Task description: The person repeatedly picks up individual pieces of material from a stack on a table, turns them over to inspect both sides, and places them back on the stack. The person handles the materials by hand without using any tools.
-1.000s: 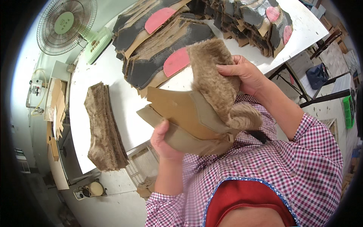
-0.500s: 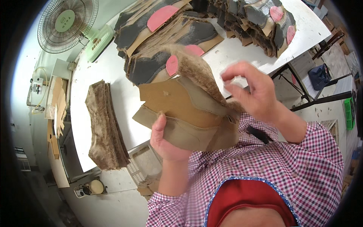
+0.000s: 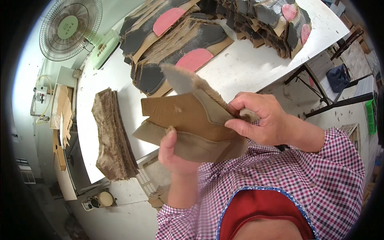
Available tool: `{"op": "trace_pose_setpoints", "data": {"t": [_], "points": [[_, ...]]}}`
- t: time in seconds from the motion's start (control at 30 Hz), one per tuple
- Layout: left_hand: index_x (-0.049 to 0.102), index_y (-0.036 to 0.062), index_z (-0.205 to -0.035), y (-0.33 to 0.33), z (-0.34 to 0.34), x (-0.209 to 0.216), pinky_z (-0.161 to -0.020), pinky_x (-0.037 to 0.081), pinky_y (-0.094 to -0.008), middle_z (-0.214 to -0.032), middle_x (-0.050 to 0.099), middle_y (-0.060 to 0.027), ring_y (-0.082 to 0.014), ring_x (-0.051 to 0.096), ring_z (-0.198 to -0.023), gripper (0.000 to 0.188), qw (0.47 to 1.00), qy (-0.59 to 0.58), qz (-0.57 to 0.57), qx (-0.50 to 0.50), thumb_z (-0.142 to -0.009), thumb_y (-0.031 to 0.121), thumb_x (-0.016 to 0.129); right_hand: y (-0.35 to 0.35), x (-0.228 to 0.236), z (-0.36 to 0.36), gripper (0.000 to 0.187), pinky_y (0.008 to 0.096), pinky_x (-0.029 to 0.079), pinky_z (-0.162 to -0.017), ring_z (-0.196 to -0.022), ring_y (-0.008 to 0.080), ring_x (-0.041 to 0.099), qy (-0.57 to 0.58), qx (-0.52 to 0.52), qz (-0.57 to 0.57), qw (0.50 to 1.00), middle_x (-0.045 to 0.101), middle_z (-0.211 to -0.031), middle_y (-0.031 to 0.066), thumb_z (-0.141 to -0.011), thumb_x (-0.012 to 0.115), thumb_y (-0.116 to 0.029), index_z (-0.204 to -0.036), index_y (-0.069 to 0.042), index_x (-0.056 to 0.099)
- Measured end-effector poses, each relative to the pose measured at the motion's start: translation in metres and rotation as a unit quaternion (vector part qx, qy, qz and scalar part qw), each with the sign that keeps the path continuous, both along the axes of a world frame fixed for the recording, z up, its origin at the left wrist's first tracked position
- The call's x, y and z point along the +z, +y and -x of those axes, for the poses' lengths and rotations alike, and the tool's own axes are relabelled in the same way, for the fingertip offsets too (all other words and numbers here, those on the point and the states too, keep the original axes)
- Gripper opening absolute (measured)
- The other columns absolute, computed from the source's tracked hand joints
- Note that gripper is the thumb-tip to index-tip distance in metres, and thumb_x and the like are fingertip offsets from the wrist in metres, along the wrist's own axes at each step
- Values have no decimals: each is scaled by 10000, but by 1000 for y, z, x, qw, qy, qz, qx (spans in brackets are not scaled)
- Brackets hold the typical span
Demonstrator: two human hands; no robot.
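Observation:
A tan and brown boot upper (image 3: 188,118) with a fur lining is held up in front of my chest. My left hand (image 3: 174,154) grips its near left edge, thumb on the outer face and the other fingers hidden beneath. At its right end, my right hand (image 3: 260,118) pinches the edge between thumb and fingers, beside a bit of pale fur. A flap (image 3: 180,80) of the upper stands up at the far side, grey on its visible face and furry along its edge.
Stacks of fur-lined pieces with black and pink patches (image 3: 192,40) cover the far side of the white table (image 3: 124,120). Folded brown fur pieces (image 3: 112,136) lie at the left. A fan (image 3: 68,28) stands far left. Below the table edge is a plastic basket (image 3: 156,176).
My right hand has come down from above the upper's right side and closed on its edge. The far flap has tipped left, showing its grey face. My left hand keeps its grip.

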State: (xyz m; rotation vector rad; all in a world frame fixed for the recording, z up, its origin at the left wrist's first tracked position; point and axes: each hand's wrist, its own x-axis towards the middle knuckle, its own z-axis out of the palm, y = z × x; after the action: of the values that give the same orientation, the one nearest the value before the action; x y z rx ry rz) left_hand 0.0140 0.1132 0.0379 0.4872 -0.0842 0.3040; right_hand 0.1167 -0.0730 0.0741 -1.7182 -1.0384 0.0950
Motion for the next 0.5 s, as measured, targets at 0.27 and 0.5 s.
{"op": "trace_pose_setpoints", "data": {"t": [0.27,0.5], "points": [[440,-6,-1345,-2,-6,-2,-1051,393,-445,-1334,522,-158,-315,519,-1209,499,993,36,-113,19,-914,244,443,-2,-6,3,190,314,513,-614,-682,257,646,-1,-8,3,1000,652,-810,127,-828,712,-86,-948,-1,592],[450,-26,-1325,-7,-5,-11,-1043,402,-438,-1304,537,-180,-322,526,-1200,523,990,73,-119,18,-879,249,447,8,-1,0,191,303,513,-646,-699,226,642,51,-33,-8,998,646,-815,125,-845,703,-92,-970,7,599]]}}
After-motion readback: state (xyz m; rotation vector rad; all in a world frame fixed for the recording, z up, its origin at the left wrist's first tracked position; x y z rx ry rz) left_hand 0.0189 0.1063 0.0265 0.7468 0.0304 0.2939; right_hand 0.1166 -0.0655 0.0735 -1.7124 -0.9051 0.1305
